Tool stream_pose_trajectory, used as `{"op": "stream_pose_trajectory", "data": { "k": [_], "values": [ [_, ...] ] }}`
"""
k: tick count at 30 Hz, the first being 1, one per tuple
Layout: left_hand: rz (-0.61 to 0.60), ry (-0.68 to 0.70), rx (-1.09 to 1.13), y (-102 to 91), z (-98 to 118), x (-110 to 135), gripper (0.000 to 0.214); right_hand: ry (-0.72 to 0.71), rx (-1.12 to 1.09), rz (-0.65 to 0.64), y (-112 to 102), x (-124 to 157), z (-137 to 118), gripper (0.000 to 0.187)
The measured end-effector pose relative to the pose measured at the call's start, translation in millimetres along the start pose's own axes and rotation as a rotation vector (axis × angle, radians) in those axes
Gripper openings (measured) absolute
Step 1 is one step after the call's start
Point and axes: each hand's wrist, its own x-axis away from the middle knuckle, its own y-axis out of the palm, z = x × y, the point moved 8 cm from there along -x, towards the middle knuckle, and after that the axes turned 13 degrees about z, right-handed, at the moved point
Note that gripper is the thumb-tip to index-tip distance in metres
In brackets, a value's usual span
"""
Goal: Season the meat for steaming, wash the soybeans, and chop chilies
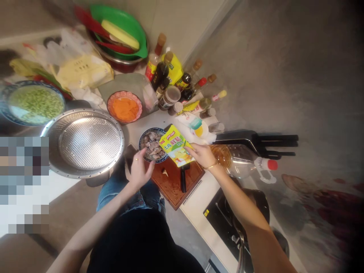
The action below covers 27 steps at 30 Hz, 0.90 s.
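Holding a yellow-green packet [174, 145], the right hand [205, 154] has its fingers closed on the packet's 3 o'clock edge. Left hand [140, 168]: nothing seen in it, thumb and fingers spread wide, fingertips overlapping the 8 o'clock rim of the blue-edged bowl [140, 141] in view. Contact with the rim: cannot tell.

Key relation: packet vs bowl. Packet sits at the bowl's 3 o'clock, its near corner covering part of that rim from this angle. Touching or just above: cannot tell. From the left hand, packet is at 2 o'clock, near but apart; from the right wrist, roughly 10 o'clock. Right hand owns the packet; left is the nearer one to the bowl.

Orientation: packet's long axis runs 11 to 5 o'clock. Printed top end points to 11, food-picture end to 5, printed face toward the camera. Slanted across the view, not square to the bowl. Whether it's torn open: cannot tell.

Around it: bowl contains meat pieces [153, 143]. Brown cutting board [170, 187] lies below bowl and packet, with a black handle [183, 181] between 5 and 6 o'clock of the packet. Orange bowl [109, 107] at 11 o'clock from the meat, steel pan [91, 140] at 9. Big clear bottle [241, 161] at 3 o'clock from the right hand.
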Motion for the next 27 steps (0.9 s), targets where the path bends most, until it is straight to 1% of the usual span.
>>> {"op": "stream_pose_trajectory", "data": {
  "k": [1, 2, 4, 6, 8, 12, 15, 17, 21, 24, 27],
  "values": [
    [-0.073, -0.087, 0.107, 12.0, 3.0, 6.8, 0.065, 0.069, -0.051, 0.012, -2.3, 4.0, 2.3, 0.055],
    [-0.153, -0.196, 0.233, 27.1, 4.7, 13.2, 0.068, 0.141, -0.099, 0.02, -3.2, 8.5, 4.6, 0.055],
    [-0.287, -0.426, 0.484, 58.9, 6.9, 24.0, 0.08, 0.269, -0.191, 0.021, -0.6, 17.9, 8.1, 0.053],
    [-0.347, -0.606, 0.66, 82.9, 7.8, 30.0, 0.086, 0.362, -0.267, 0.014, 4.9, 25.8, 10.2, 0.05],
    [-0.357, -0.711, 0.751, 95.2, 7.1, 32.6, 0.087, 0.429, -0.317, 0.009, 9.8, 31.4, 12.1, 0.047],
    [-0.388, -0.799, 0.811, 99.2, 3.9, 38.5, 0.086, 0.531, -0.36, -0.017, 14.1, 36.8, 17.6, 0.044],
    [-0.42, -0.856, 0.773, 98.9, -1.6, 45.2, 0.084, 0.532, -0.336, -0.011, 11.5, 35.4, 19.4, 0.045],
    [-0.404, -0.875, 0.76, 98.0, -4.1, 46.7, 0.085, 0.515, -0.32, -0.003, 10.5, 33.6, 19.0, 0.046],
    [-0.354, -0.904, 0.814, 96.1, -3.2, 46.0, 0.088, 0.525, -0.32, -0.012, 14.0, 32.9, 17.0, 0.048],
    [-0.324, -0.947, 0.825, 93.7, -5.7, 47.4, 0.081, 0.555, -0.314, -0.034, 17.5, 34.0, 13.7, 0.05],
    [-0.292, -0.984, 0.892, 91.4, -8.9, 48.7, 0.067, 0.566, -0.29, -0.043, 18.6, 34.4, 8.8, 0.049]
  ]
}}
